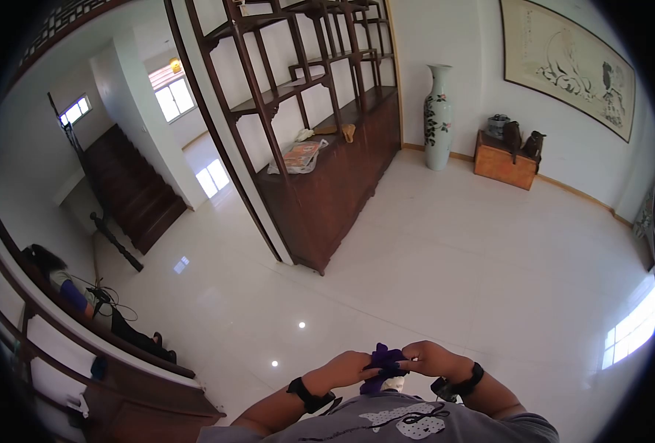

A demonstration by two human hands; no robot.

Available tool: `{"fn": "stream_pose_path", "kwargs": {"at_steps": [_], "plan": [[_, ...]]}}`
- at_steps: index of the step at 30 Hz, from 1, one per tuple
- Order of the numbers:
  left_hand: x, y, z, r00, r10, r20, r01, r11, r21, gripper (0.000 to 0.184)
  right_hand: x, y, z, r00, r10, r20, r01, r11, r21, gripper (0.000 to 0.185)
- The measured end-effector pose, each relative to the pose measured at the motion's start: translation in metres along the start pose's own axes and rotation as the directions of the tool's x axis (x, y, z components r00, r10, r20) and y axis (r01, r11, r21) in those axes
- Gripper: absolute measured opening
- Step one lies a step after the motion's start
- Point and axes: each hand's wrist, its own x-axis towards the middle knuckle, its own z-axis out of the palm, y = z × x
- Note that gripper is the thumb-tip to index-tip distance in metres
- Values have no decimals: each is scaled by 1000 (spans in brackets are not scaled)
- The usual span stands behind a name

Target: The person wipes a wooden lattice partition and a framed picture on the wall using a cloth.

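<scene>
A dark purple cloth (383, 359) is bunched up in front of the grey shirt, close to the body. My left hand (351, 367) grips its left side, with the fingers closed on the fabric. From the other side, my right hand (425, 359) pinches the cloth, its fingers bent around the edge. The fingertips are partly hidden in the folds. A black band (310, 396) is strapped round the left wrist, and another black band (477, 374) circles the right wrist.
A dark wooden shelf unit (342, 177) stands ahead, holding a plastic-wrapped package (298, 157). Farther right are a tall floral vase (438, 118) and a wooden chest (501, 164) with dark items on top. Another person (76, 295) sits at the left, below a dark staircase (132, 192).
</scene>
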Motion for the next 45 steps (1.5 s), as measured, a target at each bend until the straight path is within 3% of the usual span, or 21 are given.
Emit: {"fn": "stream_pose_path", "kwargs": {"at_steps": [3, 7, 8, 11, 18, 23, 25, 26, 29, 33, 34, 37, 38, 41, 42, 43, 45], "plan": [[41, -8, -33, 999, 7, 39, -5, 999, -48, 33, 41, 21, -35, 998, -25, 51, 9, 958, 286, 20], [80, -37, -38, 994, -93, -61, 81, 980, -182, 40, 102, 35, -66, 990, -59, 132, 13, 947, 321, 19], [80, -28, -59, 988, -141, -63, 115, 946, -302, 45, 117, 25, -76, 984, -71, 164, 19, 954, 299, 19], [102, -64, -74, 966, -135, -219, 30, 905, -425, 49, 165, 21, -96, 964, -98, 246, 20, 953, 301, 21], [145, -171, -163, 980, -129, -154, 78, 951, -298, 54, 290, 23, -135, 967, -173, 189, 147, 978, 146, 16], [166, -229, -245, 945, -193, -265, 198, 980, -10, 49, 374, 5, -176, 971, -180, 160, 185, 983, -16, 20], [176, -260, -269, 929, -257, -265, 283, 957, 68, 48, 407, -1, -183, 962, -260, 82, 253, 963, 91, 18], [176, -272, -280, 919, -231, -321, 256, 966, 39, 46, 420, -3, -182, 956, -291, 42, 282, 947, 152, 17], [177, -303, -308, 844, -368, -390, 421, 905, 56, 46, 459, -11, -185, 954, -299, 13, 280, 907, 314, 20], [178, -355, -340, 832, -491, -259, 509, 860, 4, 47, 516, 1, -205, 948, -274, 159, 220, 931, 291, 24], [188, -378, -350, 824, -559, 91, 556, 769, -316, 53, 530, -7, -211, 937, -316, 148, 257, 912, 320, 24], [186, -423, -373, 855, -512, 88, 456, 659, -598, 58, 589, 19, -219, 922, -366, 127, 315, 900, 303, 24], [183, -420, -393, 861, -508, 30, 405, 648, -645, 52, 606, 11, -225, 910, -408, 77, 363, 872, 329, 23], [186, -446, -425, 870, -414, -268, 62, 630, -774, 40, 664, 13, -255, 899, -437, 29, 385, 819, 426, 24], [186, -446, -449, 865, -423, -268, 103, 674, -731, 34, 683, 13, -269, 898, -439, -3, 385, 784, 487, 23], [182, -442, -476, 880, -333, -339, 49, 773, -632, 29, 697, 13, -280, 896, -442, -50, 402, 757, 515, 23], [179, -435, -527, 814, -237, -531, -56, 877, -477, 23, 730, 10, -308, 874, -459, -159, 462, 685, 564, 24]]}}
